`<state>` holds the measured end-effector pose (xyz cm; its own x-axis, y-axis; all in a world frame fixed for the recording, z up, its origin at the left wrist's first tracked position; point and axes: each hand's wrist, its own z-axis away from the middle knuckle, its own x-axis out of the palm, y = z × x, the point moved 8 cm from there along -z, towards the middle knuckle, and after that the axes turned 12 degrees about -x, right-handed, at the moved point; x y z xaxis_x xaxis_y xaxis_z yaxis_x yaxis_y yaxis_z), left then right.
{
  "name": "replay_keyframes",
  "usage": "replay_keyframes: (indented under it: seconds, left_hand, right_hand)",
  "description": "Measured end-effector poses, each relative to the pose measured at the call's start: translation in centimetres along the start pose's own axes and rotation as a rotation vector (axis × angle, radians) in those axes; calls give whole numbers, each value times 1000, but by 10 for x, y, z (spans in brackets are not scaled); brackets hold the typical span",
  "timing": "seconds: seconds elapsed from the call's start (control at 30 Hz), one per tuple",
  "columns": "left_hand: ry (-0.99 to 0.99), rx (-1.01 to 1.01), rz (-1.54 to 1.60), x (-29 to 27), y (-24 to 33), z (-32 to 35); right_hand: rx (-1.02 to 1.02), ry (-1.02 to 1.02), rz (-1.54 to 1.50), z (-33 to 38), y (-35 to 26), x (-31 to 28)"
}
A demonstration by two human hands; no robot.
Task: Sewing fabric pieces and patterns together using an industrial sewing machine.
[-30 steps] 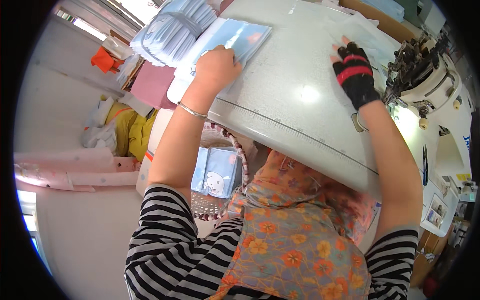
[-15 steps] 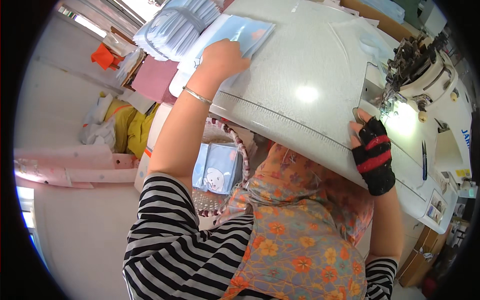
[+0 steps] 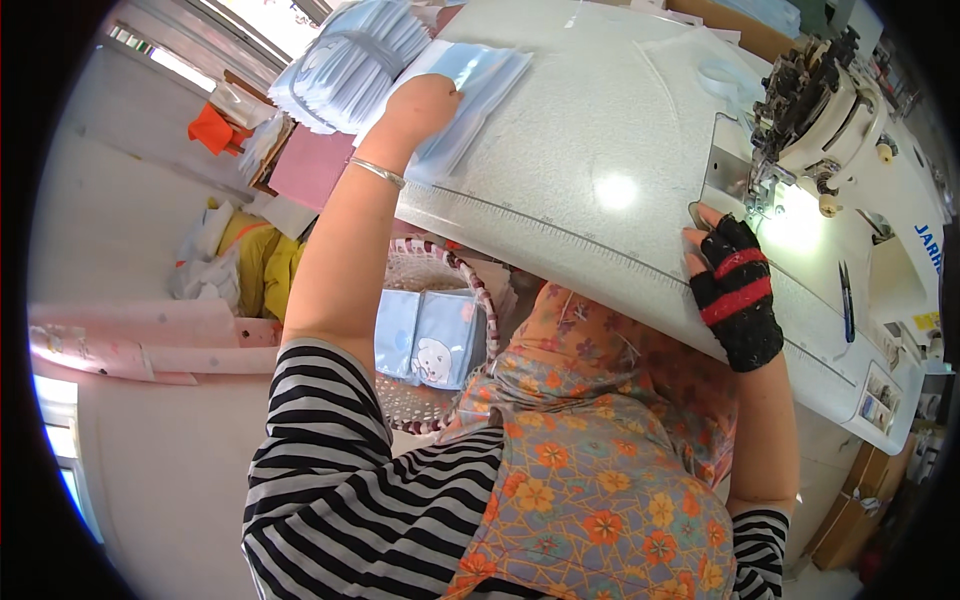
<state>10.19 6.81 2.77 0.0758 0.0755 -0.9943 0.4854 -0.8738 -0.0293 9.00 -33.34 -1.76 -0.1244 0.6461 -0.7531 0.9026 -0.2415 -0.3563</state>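
At the table's far left, my left hand (image 3: 425, 106) is closed with its fingers curled at a small stack of light-blue and white fabric pieces (image 3: 490, 75). Most of its fingertips are hidden. A tied bundle of similar folded pieces (image 3: 350, 65) lies just left of it. My right hand (image 3: 738, 290), in a black and red fingerless glove, rests on the table's near edge by the sewing machine (image 3: 835, 120). Its fingers are bent round a small metal tool (image 3: 694, 212), mostly hidden, perhaps thread snips.
A ruler strip runs along the near edge of the white sewing table (image 3: 580, 130). Dark tweezers (image 3: 847, 300) lie right of my glove. Below the table, a woven basket (image 3: 492, 310) holds folded blue fabric pieces (image 3: 430, 338). Pale cloth (image 3: 690, 70) lies near the machine.
My left hand has shifted slightly left, and the fabric pieces beneath it lie differently, with more of their layers showing. My right hand stays at the table edge with the small tool.
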Motion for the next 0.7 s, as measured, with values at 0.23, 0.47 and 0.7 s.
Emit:
replay_keyframes:
  seconds: [0.23, 0.47, 0.7]
  left_hand:
    - [-21, 18, -40, 2, 1, -2]
    - [129, 173, -3, -43, 64, 26]
    - [-214, 723, 427, -1, 244, 161]
  right_hand:
    - [7, -16, 13, -1, 2, 1]
    - [17, 10, 19, 0, -3, -8]
    - [69, 225, 81, 8, -8, -39]
